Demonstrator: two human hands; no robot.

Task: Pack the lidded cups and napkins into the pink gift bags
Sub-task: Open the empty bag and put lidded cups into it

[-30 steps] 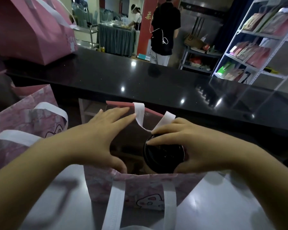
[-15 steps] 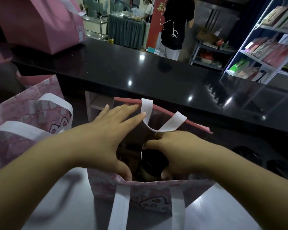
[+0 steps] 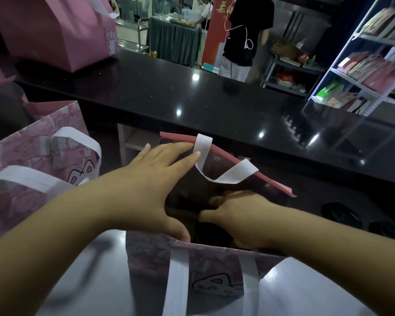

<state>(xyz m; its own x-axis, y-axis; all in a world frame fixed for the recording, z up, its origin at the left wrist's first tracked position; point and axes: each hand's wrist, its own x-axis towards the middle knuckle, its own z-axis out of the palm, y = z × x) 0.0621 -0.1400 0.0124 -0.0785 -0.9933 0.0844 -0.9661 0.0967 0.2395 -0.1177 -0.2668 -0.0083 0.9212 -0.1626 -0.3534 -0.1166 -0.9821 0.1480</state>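
An open pink gift bag (image 3: pixel 214 270) with white handles stands on the pale worktop in front of me. My left hand (image 3: pixel 151 185) spreads its mouth, straight fingers against the far rim, thumb on the near rim. My right hand (image 3: pixel 242 217) reaches down inside the bag, fingers curled round a cup with a black lid (image 3: pixel 212 233); only a dark sliver of the lid shows under the hand.
A second pink patterned bag (image 3: pixel 39 160) stands at the left, a plain pink one (image 3: pixel 62 30) on the black counter (image 3: pixel 214 103). Dark lidded cups (image 3: pixel 342 213) sit at the right. A person stands beyond the counter, with shelves at the right.
My right hand has sunk with the black-lidded cup from the bag's mouth deep into the bag. My left hand stays spread on the rims, and the view has drawn closer.
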